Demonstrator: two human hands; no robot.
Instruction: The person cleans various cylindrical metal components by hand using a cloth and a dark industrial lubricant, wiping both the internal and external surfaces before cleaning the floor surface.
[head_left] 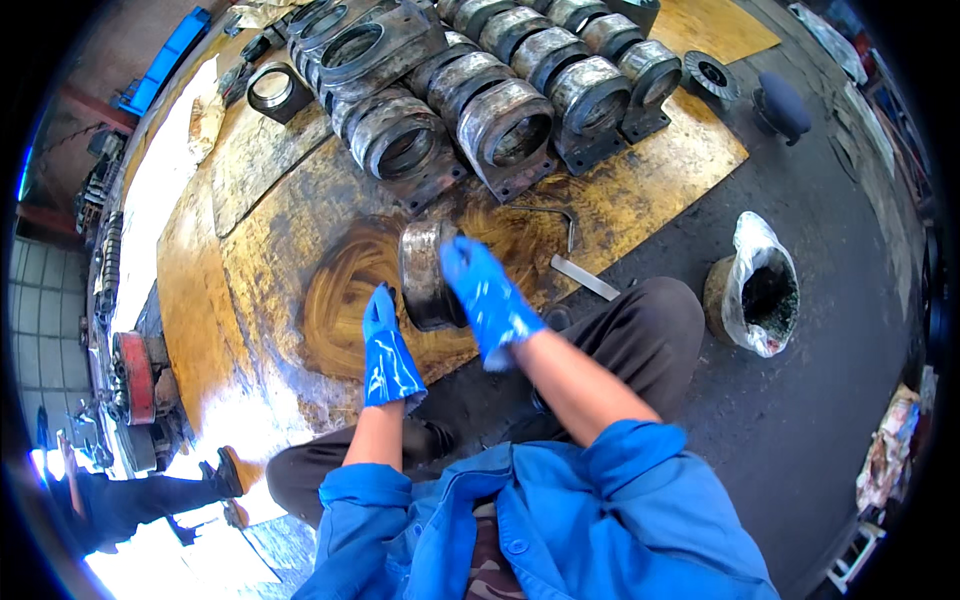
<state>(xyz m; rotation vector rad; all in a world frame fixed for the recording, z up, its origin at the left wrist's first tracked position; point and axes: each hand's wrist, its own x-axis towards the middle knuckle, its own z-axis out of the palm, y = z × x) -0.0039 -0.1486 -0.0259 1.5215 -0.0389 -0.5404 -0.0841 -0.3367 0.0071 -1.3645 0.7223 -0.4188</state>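
A thick, round metal housing (425, 275) stands on the oily, brown-stained board in front of me, its side greased and worn bright. My right hand (485, 295), in a long blue rubber glove, is at the housing's right rim with its fingers bent against it; the glove is slightly blurred. On the lower left of the housing is my left hand (383, 335), gloved the same way. Its fingers stretch forward beside the housing, with a small gap at the thumb, and nothing shows in them. The housing's far side and the right fingertips are partly hidden.
Rows of similar ring housings (505, 125) are stacked ahead. Right of my hands lie a bent hex key (571, 232) and a flat metal strip (585, 277). A bag-lined bucket (760, 300) stands beside my right knee. Another person's leg (165, 500) shows at lower left.
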